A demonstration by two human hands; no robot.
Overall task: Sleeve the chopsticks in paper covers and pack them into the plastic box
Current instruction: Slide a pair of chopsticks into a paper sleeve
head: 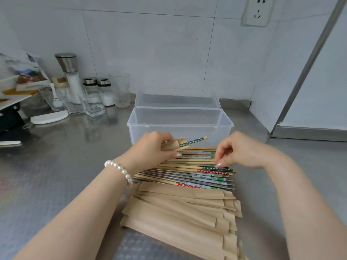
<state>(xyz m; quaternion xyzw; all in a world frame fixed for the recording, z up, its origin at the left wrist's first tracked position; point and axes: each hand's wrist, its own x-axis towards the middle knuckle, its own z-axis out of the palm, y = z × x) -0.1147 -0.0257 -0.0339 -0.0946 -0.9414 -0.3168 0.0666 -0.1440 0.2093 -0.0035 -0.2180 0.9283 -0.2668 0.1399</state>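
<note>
Sleeving a chopstick beside the open box (pixel 180 117).
Left hand (pixel 154 147) is gripping a cover (pixel 173 145) holding a green chopstick (pixel 194 141); right hand (pixel 238 149) is pinching another chopstick (pixel 217 168) on the counter (pixel 62 166) pile.

Tan paper covers (pixel 180 212), clear plastic box (pixel 180 119), green flower-patterned chopstick (pixel 193 141) (white blossoms), red-banded chopsticks (pixel 213 172)
</note>
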